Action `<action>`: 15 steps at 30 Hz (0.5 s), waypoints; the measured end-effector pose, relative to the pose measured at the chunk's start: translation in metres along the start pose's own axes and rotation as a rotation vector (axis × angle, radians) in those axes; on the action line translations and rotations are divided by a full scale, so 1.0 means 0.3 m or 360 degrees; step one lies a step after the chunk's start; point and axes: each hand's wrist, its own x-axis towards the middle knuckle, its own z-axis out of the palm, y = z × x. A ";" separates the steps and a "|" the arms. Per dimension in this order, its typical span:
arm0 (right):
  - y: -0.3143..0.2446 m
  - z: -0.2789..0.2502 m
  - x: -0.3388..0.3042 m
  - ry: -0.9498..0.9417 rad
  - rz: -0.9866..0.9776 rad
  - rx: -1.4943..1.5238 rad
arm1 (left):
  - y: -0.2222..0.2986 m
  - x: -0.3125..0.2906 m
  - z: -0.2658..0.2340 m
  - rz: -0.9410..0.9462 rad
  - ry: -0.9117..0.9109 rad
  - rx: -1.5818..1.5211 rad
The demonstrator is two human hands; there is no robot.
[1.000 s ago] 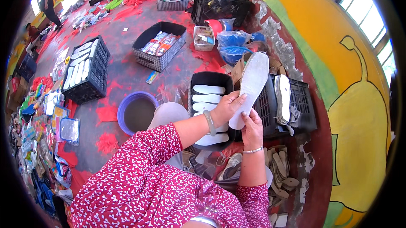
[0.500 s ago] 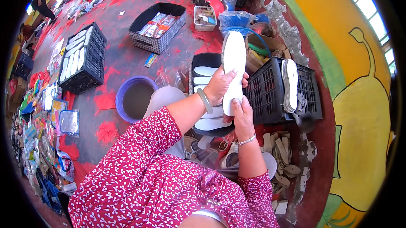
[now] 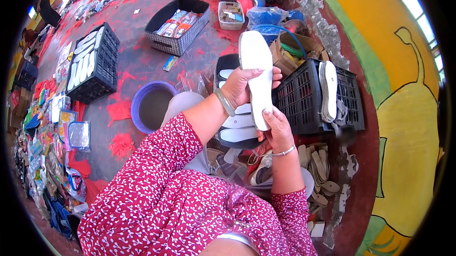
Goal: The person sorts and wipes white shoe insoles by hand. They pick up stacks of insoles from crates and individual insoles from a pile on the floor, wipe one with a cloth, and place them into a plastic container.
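Note:
A white insole [image 3: 257, 61] is held up between my two hands, its broad toe end pointing away from me. My left hand [image 3: 241, 85] wraps its middle, with the thumb lying across the white face. At the narrow heel end, my right hand [image 3: 277, 130] pinches the edge between thumb and fingers. Below the hands, a dark bin [image 3: 227, 62] holds several more white insoles [image 3: 237, 134], partly hidden by my arms. To the right, a stack of insoles [image 3: 328, 90] rests upright on a black crate [image 3: 299, 98].
Left of my knee stands a purple-rimmed tub [image 3: 137, 99] of murky water. Farther left is a black crate [image 3: 105, 73] with white insoles. A checked bin [image 3: 190, 37] of packages lies ahead. Beige sole pieces [image 3: 319, 168] pile by the right wall. Plastic packets [image 3: 78, 136] heap at left.
The insole's toe end has swung a little to the left and tilted. My right hand has shifted slightly right and down with the heel end, still gripping it.

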 end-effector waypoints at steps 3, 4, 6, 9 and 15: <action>-0.010 -0.021 -0.004 0.0025 -0.0012 -0.0114 | -0.017 0.007 -0.021 0.0076 0.0062 -0.0047; 0.014 -0.036 0.009 0.0161 -0.0221 -0.0510 | -0.035 0.015 -0.031 0.0117 0.0166 0.0016; 0.037 -0.039 0.031 0.0423 -0.0630 -0.1303 | -0.074 0.028 -0.053 0.0202 0.0381 0.0144; 0.049 0.026 0.010 0.0524 -0.0846 -0.2432 | -0.126 0.034 -0.080 0.0197 0.0551 0.0137; 0.145 -0.023 0.049 0.0778 -0.0903 -0.2790 | -0.183 0.039 -0.136 0.0084 0.0589 0.0335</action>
